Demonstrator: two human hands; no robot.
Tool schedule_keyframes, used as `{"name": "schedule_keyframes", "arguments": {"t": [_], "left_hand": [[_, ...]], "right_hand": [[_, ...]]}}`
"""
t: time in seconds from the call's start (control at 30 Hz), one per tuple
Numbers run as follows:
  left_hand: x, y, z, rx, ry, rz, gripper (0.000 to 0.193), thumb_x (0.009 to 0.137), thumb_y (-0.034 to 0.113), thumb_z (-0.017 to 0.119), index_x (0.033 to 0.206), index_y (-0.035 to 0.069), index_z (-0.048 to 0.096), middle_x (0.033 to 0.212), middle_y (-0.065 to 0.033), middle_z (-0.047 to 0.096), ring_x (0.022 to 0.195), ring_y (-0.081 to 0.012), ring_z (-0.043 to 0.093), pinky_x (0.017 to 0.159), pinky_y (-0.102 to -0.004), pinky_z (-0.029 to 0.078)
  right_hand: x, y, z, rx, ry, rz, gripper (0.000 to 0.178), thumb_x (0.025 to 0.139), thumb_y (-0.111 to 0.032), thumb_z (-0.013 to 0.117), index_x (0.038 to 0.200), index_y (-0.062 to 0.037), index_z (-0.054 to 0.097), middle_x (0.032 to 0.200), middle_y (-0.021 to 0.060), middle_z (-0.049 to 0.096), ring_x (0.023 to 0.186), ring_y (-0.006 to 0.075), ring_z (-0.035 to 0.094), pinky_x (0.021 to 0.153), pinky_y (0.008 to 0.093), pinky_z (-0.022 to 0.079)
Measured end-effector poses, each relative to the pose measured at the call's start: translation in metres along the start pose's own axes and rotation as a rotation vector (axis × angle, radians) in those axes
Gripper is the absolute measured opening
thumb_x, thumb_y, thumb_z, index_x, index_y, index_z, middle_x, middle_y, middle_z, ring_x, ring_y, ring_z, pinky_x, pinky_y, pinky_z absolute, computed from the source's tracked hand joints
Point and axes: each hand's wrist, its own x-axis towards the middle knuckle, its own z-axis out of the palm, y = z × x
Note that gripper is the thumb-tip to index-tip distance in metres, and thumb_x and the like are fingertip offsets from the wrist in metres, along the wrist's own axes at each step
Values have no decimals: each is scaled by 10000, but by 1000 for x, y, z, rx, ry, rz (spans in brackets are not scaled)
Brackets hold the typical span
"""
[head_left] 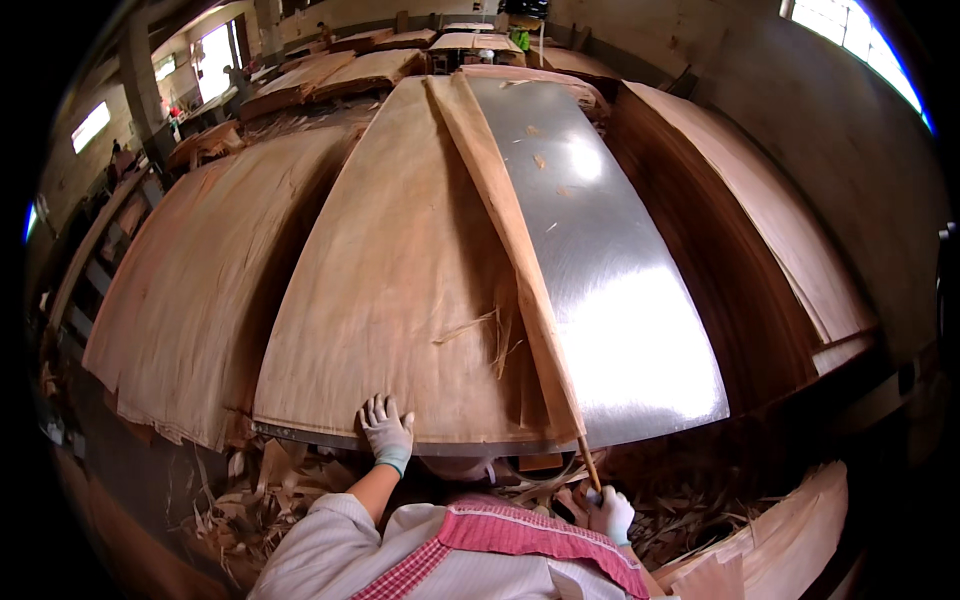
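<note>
A large thin sheet of wood veneer lies over a shiny metal-topped table. Its right edge is raised or rolled into a long narrow fold, which runs from the far end to the front. My left hand, in a pale glove with a green cuff, rests flat on the veneer by the front edge, fingers apart. My right hand, also gloved, is closed around the near end of a thin wooden stick. The stick's far end disappears at the fold. Torn veneer strips lie on the sheet.
Tall veneer stacks stand on the left and right of the table. Veneer scraps litter the floor below the front edge. A curved veneer piece lies at lower right. More stacks fill the far room.
</note>
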Motion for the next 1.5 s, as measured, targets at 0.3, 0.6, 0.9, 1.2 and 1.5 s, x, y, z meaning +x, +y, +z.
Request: {"name": "schedule_keyframes", "arguments": {"t": [0.3,0.6,0.9,1.2,1.5], "left_hand": [[-5,-4,-1,-28,1,2,592,839,450,602,1291,83,494,1380,-135,436,1349,-312,320,1135,-531,173],[-4,-3,-2,-10,13,9,581,840,428,603,1296,86,489,1378,-128,432,1344,-304,316,1132,-528,175],[-2,-1,-6,-24,-6,8,572,845,415,604,1297,86,486,1383,-120,428,1344,-308,315,1136,-525,171],[-6,-10,3,22,2,-9,572,841,412,610,1293,83,487,1379,-131,429,1338,-316,321,1140,-519,177],[1,5,0,33,-35,40,560,884,409,565,1318,68,463,1408,-145,400,1351,-310,309,1143,-505,173]], "right_hand": [[72,-9,-2,54,60,138,226,792,-288,672,874,-92,597,736,176,634,703,392,621,610,497,479],[107,19,-11,222,80,204,271,821,-333,654,912,-81,613,756,189,634,741,401,619,635,474,473],[137,15,5,195,21,307,308,838,-376,620,932,-83,626,809,188,652,802,401,625,694,463,483],[65,60,-12,245,9,360,223,831,-285,653,886,-72,614,750,190,623,741,399,612,648,459,475],[94,85,-10,201,44,387,259,851,-328,625,939,-84,610,821,207,642,817,418,613,687,485,478]]}}
